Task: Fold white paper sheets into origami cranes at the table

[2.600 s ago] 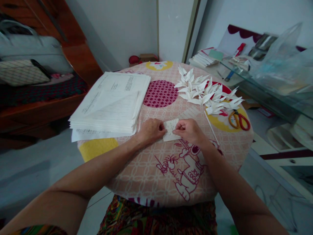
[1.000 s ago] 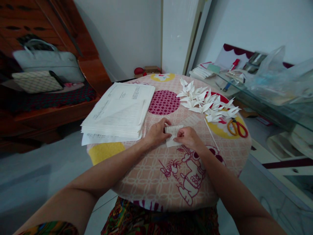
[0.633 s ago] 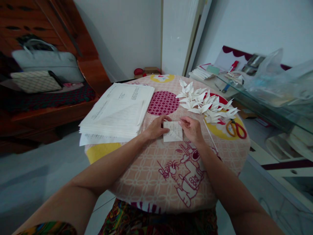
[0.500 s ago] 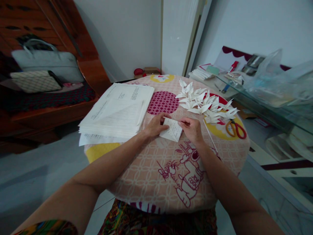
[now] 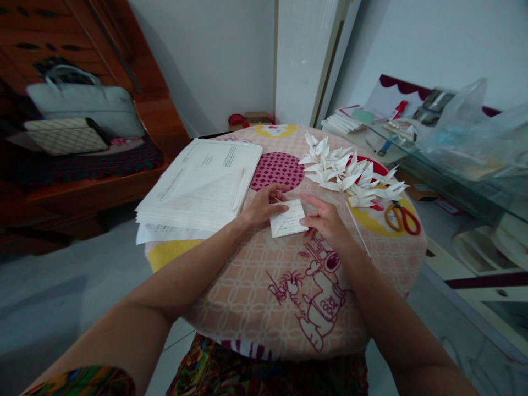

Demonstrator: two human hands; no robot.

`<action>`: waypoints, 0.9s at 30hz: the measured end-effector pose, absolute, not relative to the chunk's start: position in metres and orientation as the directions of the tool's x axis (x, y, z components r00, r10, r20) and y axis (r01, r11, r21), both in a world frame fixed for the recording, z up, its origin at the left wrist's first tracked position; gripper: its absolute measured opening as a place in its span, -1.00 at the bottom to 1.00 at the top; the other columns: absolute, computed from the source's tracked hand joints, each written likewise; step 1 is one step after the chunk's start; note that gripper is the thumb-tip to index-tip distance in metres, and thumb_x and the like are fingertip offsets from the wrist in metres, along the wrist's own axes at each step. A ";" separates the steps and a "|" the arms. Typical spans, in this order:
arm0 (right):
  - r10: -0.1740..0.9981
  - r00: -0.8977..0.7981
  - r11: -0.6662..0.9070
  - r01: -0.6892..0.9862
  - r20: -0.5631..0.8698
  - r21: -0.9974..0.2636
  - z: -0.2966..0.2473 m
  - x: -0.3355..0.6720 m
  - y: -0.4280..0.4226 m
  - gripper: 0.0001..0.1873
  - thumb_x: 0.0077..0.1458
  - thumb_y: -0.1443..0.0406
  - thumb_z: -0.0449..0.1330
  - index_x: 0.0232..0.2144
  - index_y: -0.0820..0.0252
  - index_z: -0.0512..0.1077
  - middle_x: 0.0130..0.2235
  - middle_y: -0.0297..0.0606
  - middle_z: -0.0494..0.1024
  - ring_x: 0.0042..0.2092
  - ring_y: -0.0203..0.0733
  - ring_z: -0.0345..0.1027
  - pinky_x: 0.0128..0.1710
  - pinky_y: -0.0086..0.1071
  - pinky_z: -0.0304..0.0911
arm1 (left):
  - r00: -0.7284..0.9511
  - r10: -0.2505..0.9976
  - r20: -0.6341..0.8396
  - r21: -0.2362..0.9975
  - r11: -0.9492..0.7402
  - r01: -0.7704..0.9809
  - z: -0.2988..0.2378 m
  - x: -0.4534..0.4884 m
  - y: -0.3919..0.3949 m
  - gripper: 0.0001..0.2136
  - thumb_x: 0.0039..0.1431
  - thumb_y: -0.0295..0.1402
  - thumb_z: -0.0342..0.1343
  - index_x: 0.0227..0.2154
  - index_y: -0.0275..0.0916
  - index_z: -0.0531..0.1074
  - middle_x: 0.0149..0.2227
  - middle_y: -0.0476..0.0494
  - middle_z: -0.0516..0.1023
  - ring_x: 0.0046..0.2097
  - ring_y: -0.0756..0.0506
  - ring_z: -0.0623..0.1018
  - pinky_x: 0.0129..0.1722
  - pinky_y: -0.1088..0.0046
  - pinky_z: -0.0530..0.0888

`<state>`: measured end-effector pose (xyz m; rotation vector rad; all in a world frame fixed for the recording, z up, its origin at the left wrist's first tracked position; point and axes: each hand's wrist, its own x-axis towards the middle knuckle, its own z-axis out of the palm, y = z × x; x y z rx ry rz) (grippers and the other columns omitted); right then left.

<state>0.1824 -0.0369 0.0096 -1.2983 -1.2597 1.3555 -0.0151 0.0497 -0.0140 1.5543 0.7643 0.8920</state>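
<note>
A small folded square of white printed paper [image 5: 287, 221] lies on the round table [image 5: 247, 297], which wears a pink patterned cloth. My left hand [image 5: 264, 205] rests at the paper's left edge, fingers curled, fingertips touching its top left corner. My right hand [image 5: 325, 219] lies at the paper's right edge with fingers stretched out along it, pressing it flat. Both hands touch the paper; neither lifts it.
A thick stack of printed sheets [image 5: 202, 184] fills the table's left side. Several folded white paper cranes [image 5: 350, 173] lie at the back right, with orange-handled scissors [image 5: 402, 217] and a thin white stick [image 5: 358, 228] beside them. A glass shelf [image 5: 454, 165] stands to the right.
The paper was lifted and turned between both hands, then laid flat again. My right fingers have opened and now stretch along its right edge.
</note>
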 end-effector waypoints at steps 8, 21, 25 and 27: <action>0.932 -0.074 -0.348 0.088 -0.355 -0.933 0.012 0.166 -0.049 -0.47 -0.06 0.51 0.24 0.04 0.43 0.46 -0.58 -0.35 0.55 -0.56 -0.20 0.50 -0.71 -0.51 0.32 | 0.514 0.766 0.387 0.791 -0.562 0.242 -0.014 -0.005 0.047 -0.70 -0.02 -0.59 0.24 -0.17 -0.27 0.45 -0.21 -0.10 0.59 -0.15 -0.06 0.55 -0.09 0.36 0.47; 0.942 0.017 -0.333 0.158 -0.334 -0.930 -0.001 0.159 -0.050 -0.63 0.01 0.47 0.24 -0.07 0.39 0.46 -0.61 -0.39 0.51 -0.63 -0.31 0.41 -0.75 -0.56 0.24 | 0.673 0.649 0.355 0.532 -0.732 0.425 -0.021 -0.007 0.034 -0.86 0.19 -0.54 0.08 -0.34 -0.29 0.55 -0.31 -0.15 0.53 -0.24 -0.09 0.52 -0.15 0.38 0.45; 0.972 -0.038 -0.209 0.310 -0.232 -0.928 -0.006 0.172 -0.047 -0.70 0.06 0.40 0.17 -0.12 0.34 0.53 -0.59 -0.40 0.50 -0.68 -0.39 0.31 -0.77 -0.60 0.09 | 0.659 0.671 0.340 0.570 -0.704 0.422 -0.021 -0.018 0.030 -0.86 0.16 -0.52 0.13 -0.34 -0.25 0.58 -0.27 -0.16 0.56 -0.20 -0.10 0.53 -0.12 0.38 0.44; 0.981 -0.050 -0.156 0.389 -0.190 -0.908 -0.007 0.178 -0.045 -0.66 0.06 0.40 0.13 -0.12 0.33 0.56 -0.60 -0.40 0.50 -0.68 -0.40 0.29 -0.73 -0.59 0.10 | 0.664 0.675 0.322 0.573 -0.697 0.432 -0.019 -0.023 0.029 -0.86 0.14 -0.52 0.14 -0.34 -0.24 0.59 -0.24 -0.17 0.58 -0.18 -0.10 0.53 -0.11 0.37 0.43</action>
